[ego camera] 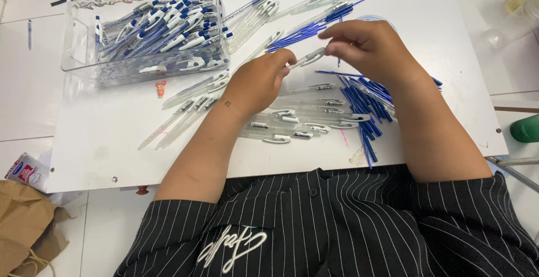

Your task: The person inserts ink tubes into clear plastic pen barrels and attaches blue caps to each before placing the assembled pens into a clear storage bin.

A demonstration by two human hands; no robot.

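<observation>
White board (112, 142): both hands, left (259, 81), right (368, 44), pinch clear pen barrel (310, 58).

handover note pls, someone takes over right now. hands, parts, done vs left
Left hand and right hand both grip one clear pen barrel above the white board.
Done: assembled pens with blue caps fill the clear bin, top left.
Left: empty clear barrels lie below the hands and beside the bin; blue refills lie in piles by the right wrist and above the hands.
</observation>
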